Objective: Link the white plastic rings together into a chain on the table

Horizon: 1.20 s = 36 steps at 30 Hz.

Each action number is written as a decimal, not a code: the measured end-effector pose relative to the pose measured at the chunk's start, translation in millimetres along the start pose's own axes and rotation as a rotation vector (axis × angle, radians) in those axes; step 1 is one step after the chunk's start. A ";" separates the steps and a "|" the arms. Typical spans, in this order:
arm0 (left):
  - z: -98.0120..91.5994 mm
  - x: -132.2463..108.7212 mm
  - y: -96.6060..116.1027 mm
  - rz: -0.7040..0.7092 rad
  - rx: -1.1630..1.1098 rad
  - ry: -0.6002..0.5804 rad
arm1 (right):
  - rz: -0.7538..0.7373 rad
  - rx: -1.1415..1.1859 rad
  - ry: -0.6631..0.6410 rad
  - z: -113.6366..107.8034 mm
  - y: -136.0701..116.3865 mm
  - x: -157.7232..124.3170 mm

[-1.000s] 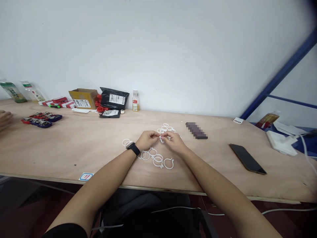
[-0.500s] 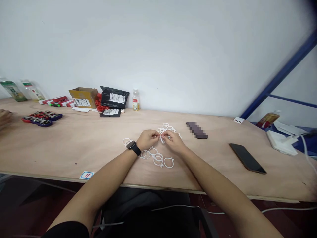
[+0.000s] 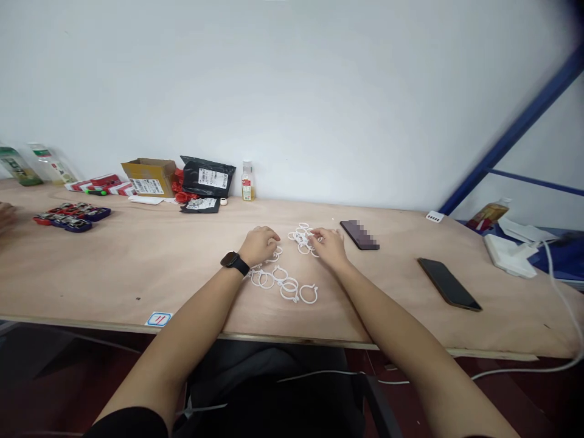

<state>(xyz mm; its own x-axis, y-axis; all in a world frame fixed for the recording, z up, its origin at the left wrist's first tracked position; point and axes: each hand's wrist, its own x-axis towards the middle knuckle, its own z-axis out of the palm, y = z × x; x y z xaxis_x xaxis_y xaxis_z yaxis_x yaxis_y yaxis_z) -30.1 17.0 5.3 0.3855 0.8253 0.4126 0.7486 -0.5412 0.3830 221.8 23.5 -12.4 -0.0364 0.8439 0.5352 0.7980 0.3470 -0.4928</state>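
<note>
Several white rings with small clips lie on the wooden table in two groups. My left hand (image 3: 260, 245), with a black watch on its wrist, is bent over a white ring (image 3: 275, 254) at the near group's upper left; whether its fingers grip that ring is unclear. More rings (image 3: 289, 288) of this group lie nearer the table's front edge. My right hand (image 3: 329, 246) is at the right side of the far pile of rings (image 3: 302, 236), its fingertips touching the pile. What is between those fingers is too small to tell.
Two phones, one pixelated (image 3: 360, 235) and one black (image 3: 449, 284), lie to the right. A cardboard box (image 3: 148, 177), a black package (image 3: 207, 177) and a small bottle (image 3: 247, 181) stand by the wall. Another person's hand (image 3: 6, 216) is at the far left, near red and blue items (image 3: 73, 216).
My hands, which were together around a small white piece, have moved apart. The left has gone left to the near rings, the right to the far pile. The view has shifted slightly.
</note>
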 end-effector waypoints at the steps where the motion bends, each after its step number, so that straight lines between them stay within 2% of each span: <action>1: 0.2 -0.4 -2.9 -0.042 0.050 -0.028 | 0.010 0.022 0.009 -1.7 4.5 0.9; 4: 4.6 -2.8 -6.8 -0.121 0.150 -0.132 | 0.009 0.158 -0.026 -3.9 9.8 0.3; 9: 14.2 -6.6 2.5 -0.096 0.164 -0.219 | -0.082 0.230 -0.212 2.6 -5.9 -7.6; 13: 16.7 -7.1 12.6 -0.006 0.119 -0.226 | -0.272 0.171 -0.364 5.5 -22.1 -13.8; 16: 16.6 -6.8 16.0 0.024 0.103 -0.228 | -0.355 0.152 -0.447 5.7 -28.0 -16.4; 23: 17.8 -7.3 14.7 -0.011 0.124 -0.184 | -0.377 0.185 -0.481 1.3 -23.5 -14.3; 28: 15.9 -6.8 17.4 0.025 0.028 -0.135 | -0.348 0.190 -0.636 -3.6 -22.4 -15.5; 31: 12.9 -7.2 22.6 0.058 -0.005 -0.129 | -0.351 0.189 -0.630 -1.7 -24.8 -17.1; 36: 10.3 -7.8 27.8 0.089 -0.031 -0.128 | -0.329 0.178 -0.495 1.2 -29.2 -16.7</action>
<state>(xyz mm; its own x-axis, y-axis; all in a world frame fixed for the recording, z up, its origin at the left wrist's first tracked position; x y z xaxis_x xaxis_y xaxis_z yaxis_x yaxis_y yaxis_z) -6.7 -2.8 4.2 0.5168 0.7865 0.3380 0.6923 -0.6163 0.3754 198.4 -0.2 -7.8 -0.5722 0.7561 0.3178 0.5866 0.6480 -0.4858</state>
